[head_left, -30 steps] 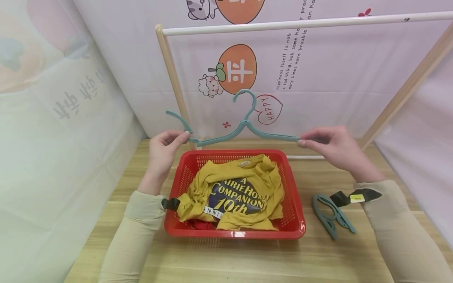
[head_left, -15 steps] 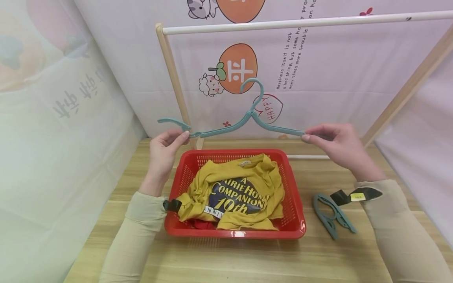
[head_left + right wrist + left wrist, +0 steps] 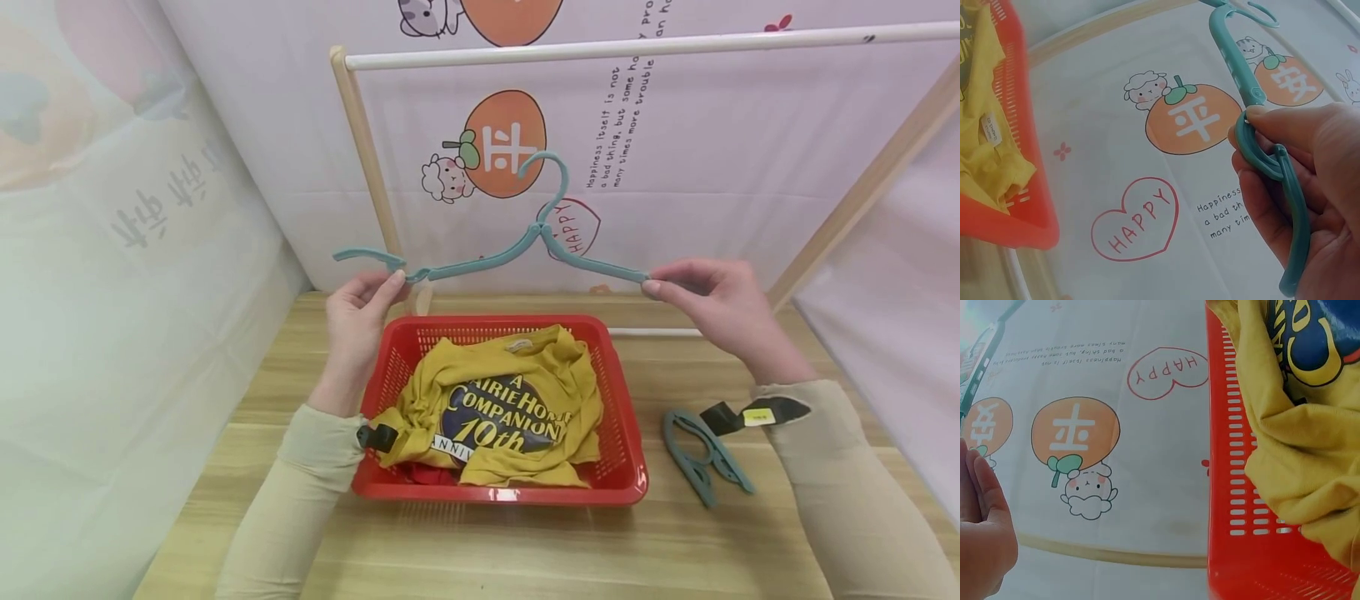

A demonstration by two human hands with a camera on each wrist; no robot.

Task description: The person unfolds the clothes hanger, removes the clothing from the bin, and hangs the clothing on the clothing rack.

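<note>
A teal folding clothes hanger [image 3: 480, 266] is spread wide above the basket, its hook pointing up. My left hand [image 3: 358, 312] pinches its left arm near a joint, where an end piece sticks out leftward. The right hand [image 3: 712, 304] pinches the other arm; in the right wrist view that hand [image 3: 1329, 181] has its thumb on the joint and the end piece folded back along the palm. Below, a red plastic basket [image 3: 502, 496] holds a crumpled yellow T-shirt [image 3: 517, 367] with dark lettering. Something red [image 3: 429, 475] shows under the shirt.
Another teal hanger [image 3: 705, 454], folded up, lies on the wooden table [image 3: 480, 550] right of the basket. Behind stands a rack with a white rail [image 3: 645, 50] and wooden posts [image 3: 367, 158]. Printed white cloth [image 3: 675, 150] covers the back and sides.
Hanger and hook have risen and shifted slightly right. Its left end piece has swung down to point more sideways. The left hand has moved a little rightward.
</note>
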